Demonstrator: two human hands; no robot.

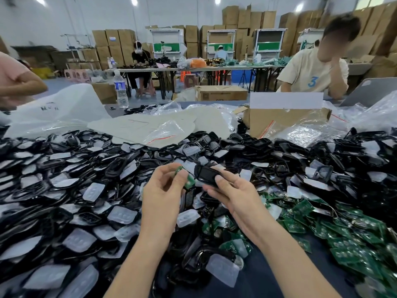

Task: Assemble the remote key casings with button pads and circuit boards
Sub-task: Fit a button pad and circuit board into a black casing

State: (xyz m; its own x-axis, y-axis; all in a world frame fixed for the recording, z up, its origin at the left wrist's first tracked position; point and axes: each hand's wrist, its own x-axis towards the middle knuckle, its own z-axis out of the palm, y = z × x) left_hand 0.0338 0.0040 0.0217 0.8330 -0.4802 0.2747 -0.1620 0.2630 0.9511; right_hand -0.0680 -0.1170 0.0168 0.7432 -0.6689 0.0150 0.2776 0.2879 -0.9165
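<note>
From my remote seat I saw both bare hands raised just above the heap in the middle of the bench (270, 274). My left hand (163, 194) had its fingers (181, 175) curled and pinched closed on a small green circuit board (189, 182), most of it hidden behind the thumb and forefinger. My right hand (234, 192) gripped a black key casing (207, 175), thumb on top and the other fingers closed under it, the casing lying roughly level and pointing toward the left hand. Board and casing sat just beside each other; I could not tell whether they touched.

Under the hands the bench was buried in loose parts. Black casing shells (120, 166) and translucent white button pads (122, 215) were mixed together across the left and centre, and one pad (223, 269) lay near my right forearm. A pile of green circuit boards (348, 235) spread to the right.

Farther back lay clear plastic bags (167, 131), a big white bag (64, 108), an open cardboard box (283, 119) and a water bottle (121, 89) standing upright. A person in a pale T-shirt (311, 72) sat across the bench on the right, and another person's arm (19, 82) showed at the left edge. Stacked cartons (249, 20) lined the far wall.
</note>
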